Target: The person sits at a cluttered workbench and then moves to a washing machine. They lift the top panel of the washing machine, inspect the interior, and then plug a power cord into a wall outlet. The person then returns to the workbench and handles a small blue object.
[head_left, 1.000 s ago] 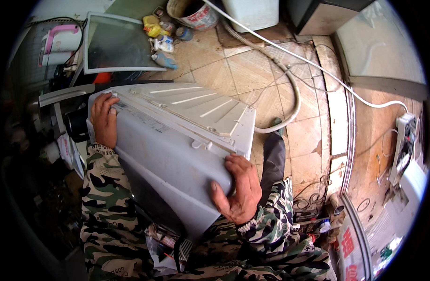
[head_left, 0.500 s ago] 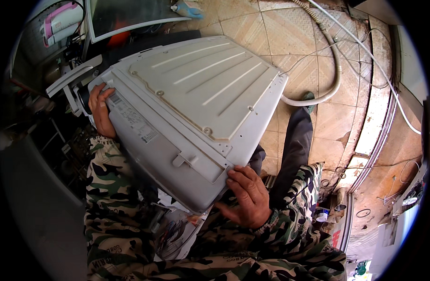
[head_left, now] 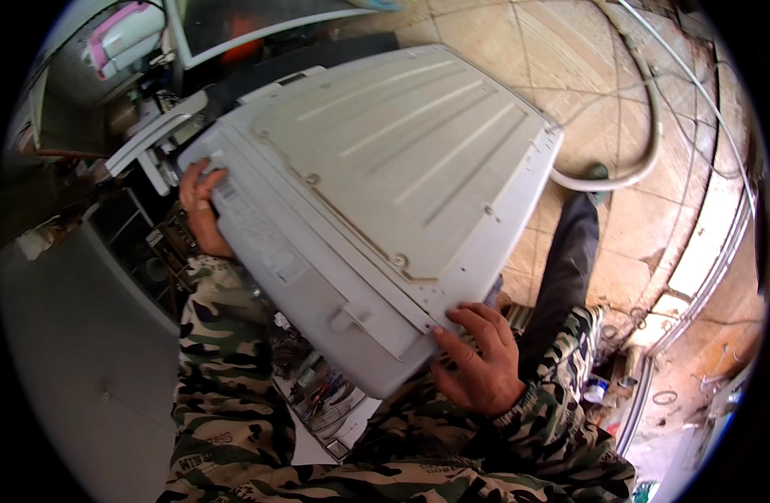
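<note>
Two bare hands carry a large grey plastic panel [head_left: 377, 201], which we hold tilted in front of the body, above the tiled floor [head_left: 595, 109]. Our left hand [head_left: 202, 201] sits at the panel's upper left corner, its grip clamped on the edge with the fingers [head_left: 210, 178] wrapped over the top face. Our right hand [head_left: 479, 362] takes the lower right corner, its grip likewise clamped on the panel, with the fingertips [head_left: 465, 317] pressing on the rim near the ribbed central section. The panel's top face shows raised parallel ribs, a brownish stain line along the inner border and several small round bosses. A small rectangular tab projects from the lower side wall, near the right hand. Both forearms wear camouflage sleeves [head_left: 226, 369]. A pale hose [head_left: 628, 172] curves across the floor just beyond the panel's right edge, and thin cables [head_left: 704, 109] run past it. Our dark trouser leg [head_left: 569, 260] shows below the right edge. To the left we see a grey cabinet side [head_left: 75, 352], and at top left a white and pink appliance part [head_left: 121, 38] beside a framed flat sheet [head_left: 251, 21].
</note>
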